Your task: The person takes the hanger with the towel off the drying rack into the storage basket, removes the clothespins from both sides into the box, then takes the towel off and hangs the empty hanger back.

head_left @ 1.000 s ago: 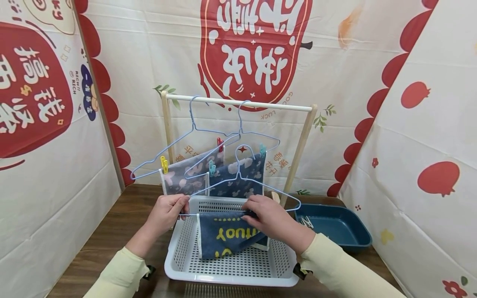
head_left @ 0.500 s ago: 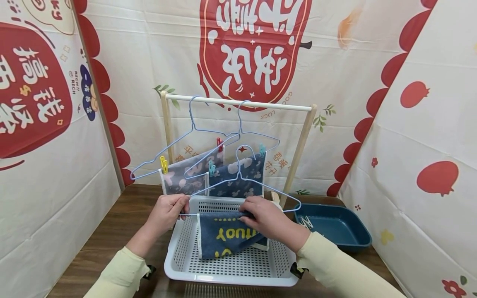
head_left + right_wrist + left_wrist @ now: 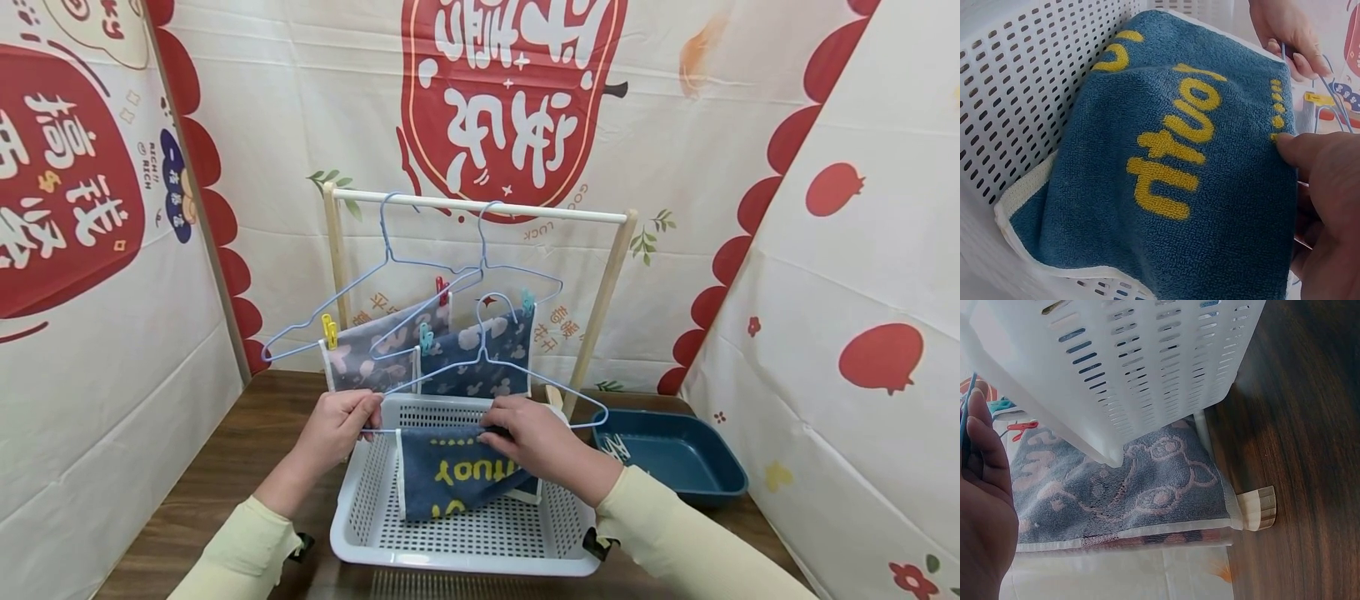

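Note:
A light blue wire hanger (image 3: 481, 350) is held over the basket; my left hand (image 3: 337, 429) grips it near its left end. Folded over its bottom bar hangs a dark blue towel (image 3: 431, 475) with yellow lettering and white edging. My right hand (image 3: 536, 437) pinches the towel's top edge at the bar, thumb in front. In the right wrist view the thumb presses on the towel (image 3: 1222, 162) while the other fingertips are partly hidden behind it. The left wrist view shows my left hand (image 3: 985, 506) beside the basket, fingers curled round the wire.
A white perforated basket (image 3: 465, 565) stands below. Behind it, a rack (image 3: 555, 213) bears two hangers with a greyish towel (image 3: 367, 367) and a navy towel (image 3: 476, 367), clipped by yellow, red and teal pegs. At right sits a dark blue tub (image 3: 705, 492) with white pieces.
My right hand has shifted slightly left along the towel's top edge. My left hand, the hanger and the towel have hardly moved.

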`<state>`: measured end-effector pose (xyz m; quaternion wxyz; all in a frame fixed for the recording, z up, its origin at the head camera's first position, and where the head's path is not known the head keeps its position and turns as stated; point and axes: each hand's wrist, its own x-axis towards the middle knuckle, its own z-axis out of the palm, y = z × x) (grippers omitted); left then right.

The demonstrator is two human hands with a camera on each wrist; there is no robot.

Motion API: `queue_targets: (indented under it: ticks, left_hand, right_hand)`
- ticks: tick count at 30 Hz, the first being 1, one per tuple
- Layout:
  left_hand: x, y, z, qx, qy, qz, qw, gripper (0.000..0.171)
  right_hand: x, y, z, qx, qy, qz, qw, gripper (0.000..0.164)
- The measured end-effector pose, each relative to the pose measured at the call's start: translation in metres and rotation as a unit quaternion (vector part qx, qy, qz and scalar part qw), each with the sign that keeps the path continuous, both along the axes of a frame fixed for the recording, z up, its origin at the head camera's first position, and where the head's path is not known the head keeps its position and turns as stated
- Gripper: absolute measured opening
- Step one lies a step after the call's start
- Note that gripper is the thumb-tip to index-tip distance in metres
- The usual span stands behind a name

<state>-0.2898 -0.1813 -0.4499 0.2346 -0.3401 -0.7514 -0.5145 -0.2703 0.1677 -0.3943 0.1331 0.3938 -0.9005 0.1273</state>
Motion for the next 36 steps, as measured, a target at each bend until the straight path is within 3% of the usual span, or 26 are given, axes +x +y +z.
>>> queue_targets:
  ticks: [15, 23, 36]
  left_hand:
    - [-0.001, 0.0, 0.002, 0.003, 0.007, 0.005, 1.0, 0.039]
    - [-0.002, 0.0, 0.002, 0.005, 0.018, 0.004, 0.9998, 0.036]
    - [-0.001, 0.0, 0.001, -0.005, -0.007, 0.009, 0.9999, 0.036]
  right_hand:
    - [-0.001, -0.004, 0.002, -0.033, 0.03, 0.024, 0.999, 0.006]
    - [0.0, -0.005, 0.005, -0.053, 0.024, 0.015, 0.998, 0.006]
    - [0.0, -0.004, 0.018, -0.08, 0.043, 0.018, 0.996, 0.005]
